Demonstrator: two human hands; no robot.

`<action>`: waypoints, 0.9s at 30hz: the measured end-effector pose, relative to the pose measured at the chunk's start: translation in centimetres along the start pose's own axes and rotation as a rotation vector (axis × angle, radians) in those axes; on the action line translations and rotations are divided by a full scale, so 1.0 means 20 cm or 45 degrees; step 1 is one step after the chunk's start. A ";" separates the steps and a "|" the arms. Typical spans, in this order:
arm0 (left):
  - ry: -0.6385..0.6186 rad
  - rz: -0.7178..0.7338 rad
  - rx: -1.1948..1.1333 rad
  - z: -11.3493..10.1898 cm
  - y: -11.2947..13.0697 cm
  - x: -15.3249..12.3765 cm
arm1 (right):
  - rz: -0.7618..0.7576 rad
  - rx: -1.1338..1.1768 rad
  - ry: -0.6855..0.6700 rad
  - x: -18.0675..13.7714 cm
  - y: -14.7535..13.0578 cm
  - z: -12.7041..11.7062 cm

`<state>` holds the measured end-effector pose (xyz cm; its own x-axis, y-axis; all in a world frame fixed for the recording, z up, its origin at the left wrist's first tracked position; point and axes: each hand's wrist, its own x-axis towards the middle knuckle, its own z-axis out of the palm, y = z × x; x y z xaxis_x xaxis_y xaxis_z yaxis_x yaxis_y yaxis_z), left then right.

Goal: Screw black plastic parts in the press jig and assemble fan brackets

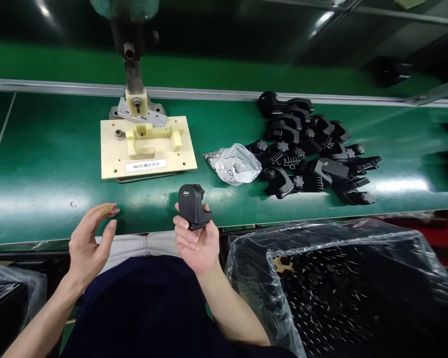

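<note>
On the desk (52, 164), the fixture (149, 140) wears a label (146, 165) reading "MM3打螺丝治具". Nearer the person and right of the fixture, the right hand (199, 248) grips a black part (190, 206). The left hand (89, 241), nearer and left of the fixture, has thumb and fingers parted. Right of the fixture lies a bag (239, 168), its print mostly illegible.

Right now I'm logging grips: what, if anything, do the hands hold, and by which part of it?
The right hand holds a black part around its lower portion; the left hand is open, holding nothing visible.
</note>
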<state>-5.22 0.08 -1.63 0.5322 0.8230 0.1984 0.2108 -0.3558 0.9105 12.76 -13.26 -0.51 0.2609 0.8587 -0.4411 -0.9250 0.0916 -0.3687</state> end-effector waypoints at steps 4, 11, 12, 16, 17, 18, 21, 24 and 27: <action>-0.095 0.027 0.219 -0.01 -0.01 0.02 | -0.041 0.013 0.001 0.00 -0.01 0.00; -0.313 -0.022 0.043 0.07 0.09 0.04 | 0.014 0.032 -0.069 0.02 0.02 0.00; -0.349 -0.054 -0.056 0.09 0.12 0.05 | 0.043 0.035 -0.095 0.02 0.03 0.00; -0.443 -0.191 -0.480 0.17 0.21 0.11 | 0.166 0.097 -0.212 0.00 0.08 0.00; -0.460 -0.235 -0.588 0.19 0.23 0.12 | 0.186 0.119 -0.231 -0.01 0.09 0.01; -0.473 -0.287 -0.690 0.20 0.25 0.13 | 0.199 0.147 -0.248 -0.02 0.10 0.01; -0.481 -0.509 -0.917 0.26 0.28 0.14 | 0.215 0.261 -0.310 -0.04 0.13 0.04; -0.469 -0.763 -1.040 0.31 0.31 0.14 | 0.204 0.392 -0.317 -0.06 0.16 0.07; -0.460 -0.941 -1.151 0.33 0.35 0.13 | 0.183 0.494 -0.280 -0.07 0.19 0.08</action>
<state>3.10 -3.14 2.89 0.7535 0.4751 -0.4545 -0.0104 0.6998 0.7143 8.46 -13.37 0.08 0.0964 0.9592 -0.2657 -0.9934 0.1096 0.0352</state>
